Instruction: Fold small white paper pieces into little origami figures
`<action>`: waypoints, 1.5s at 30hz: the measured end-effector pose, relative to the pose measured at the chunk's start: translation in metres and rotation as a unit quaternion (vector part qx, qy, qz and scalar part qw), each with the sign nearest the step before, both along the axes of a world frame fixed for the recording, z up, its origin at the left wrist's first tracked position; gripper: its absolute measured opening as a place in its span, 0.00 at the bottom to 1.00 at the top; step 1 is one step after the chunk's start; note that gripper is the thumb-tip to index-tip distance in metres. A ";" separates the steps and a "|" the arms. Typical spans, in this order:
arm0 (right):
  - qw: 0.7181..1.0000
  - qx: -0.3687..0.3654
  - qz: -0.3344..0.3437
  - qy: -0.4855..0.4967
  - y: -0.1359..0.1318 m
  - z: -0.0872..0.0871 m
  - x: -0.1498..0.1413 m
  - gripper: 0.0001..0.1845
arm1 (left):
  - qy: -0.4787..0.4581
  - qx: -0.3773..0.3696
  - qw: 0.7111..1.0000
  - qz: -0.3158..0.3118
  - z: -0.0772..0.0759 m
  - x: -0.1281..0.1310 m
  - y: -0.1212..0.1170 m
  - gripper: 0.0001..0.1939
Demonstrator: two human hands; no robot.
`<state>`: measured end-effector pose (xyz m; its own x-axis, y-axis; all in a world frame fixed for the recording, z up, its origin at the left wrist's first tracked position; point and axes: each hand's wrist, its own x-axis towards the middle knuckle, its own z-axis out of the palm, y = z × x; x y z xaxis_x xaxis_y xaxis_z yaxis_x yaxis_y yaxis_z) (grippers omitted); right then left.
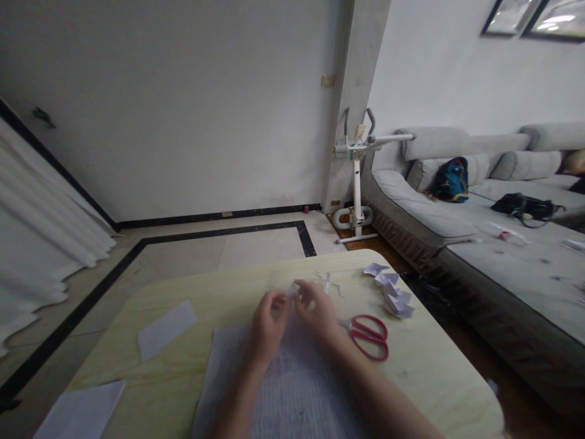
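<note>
Both my hands meet over the middle of a pale wooden table [439,372]. My left hand [267,323] and my right hand [317,308] are closed in a pinch on a small white piece of paper [292,290] held between their fingertips. Under my forearms lies a large lined sheet of paper [292,390]. Red-handled scissors [370,335] lie on the table just right of my right hand. Beyond them sits a row of several small folded paper pieces [393,292].
A white paper rectangle [165,329] lies at the table's left, another [82,411] at its near left corner. Paper scraps [326,281] lie past my hands. A grey sofa [479,231] with a blue backpack [451,180] stands right, an exercise bike [359,183] behind the table.
</note>
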<state>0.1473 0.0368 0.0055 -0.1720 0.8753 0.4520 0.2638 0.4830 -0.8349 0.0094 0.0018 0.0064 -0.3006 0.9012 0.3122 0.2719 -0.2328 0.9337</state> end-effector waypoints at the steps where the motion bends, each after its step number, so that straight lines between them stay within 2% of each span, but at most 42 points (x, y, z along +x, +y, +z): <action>1: 1.000 -0.004 0.001 0.002 0.000 0.000 0.000 0.23 | -0.009 -0.007 1.000 -0.002 0.000 0.000 0.000 0.09; 8: 0.998 -0.053 -0.004 0.045 -0.001 0.009 -0.002 0.21 | -0.034 -0.028 0.999 -0.024 0.000 -0.005 0.001 0.07; 14: 0.997 -0.075 0.010 0.033 0.002 0.010 0.000 0.06 | -0.059 -0.025 0.998 -0.017 0.002 -0.004 0.002 0.08; 19: 0.999 -0.036 0.009 0.029 0.002 0.006 -0.001 0.08 | -0.094 -0.036 0.995 -0.027 0.003 -0.004 0.001 0.12; 27: 0.999 -0.039 0.012 0.006 0.003 0.003 -0.001 0.12 | -0.133 -0.047 0.990 -0.019 -0.002 -0.004 0.002 0.16; 33: 1.000 -0.011 0.026 -0.004 0.002 0.003 -0.001 0.13 | -0.184 -0.064 0.981 -0.008 0.000 -0.003 0.004 0.21; 37: 0.999 0.009 0.046 -0.019 0.000 0.004 -0.001 0.10 | -0.192 -0.085 0.977 -0.025 0.007 -0.002 0.002 0.19; 40: 0.998 0.018 0.055 -0.018 -0.002 0.006 0.000 0.15 | -0.180 -0.073 0.981 -0.029 0.008 -0.002 0.002 0.18; 43: 0.999 0.021 0.030 0.007 -0.002 0.006 0.000 0.18 | -0.180 -0.069 0.981 -0.024 0.006 -0.002 0.003 0.18; 45: 0.999 0.012 0.015 0.025 -0.001 0.005 0.000 0.14 | -0.176 -0.067 0.982 -0.018 0.003 -0.003 0.004 0.17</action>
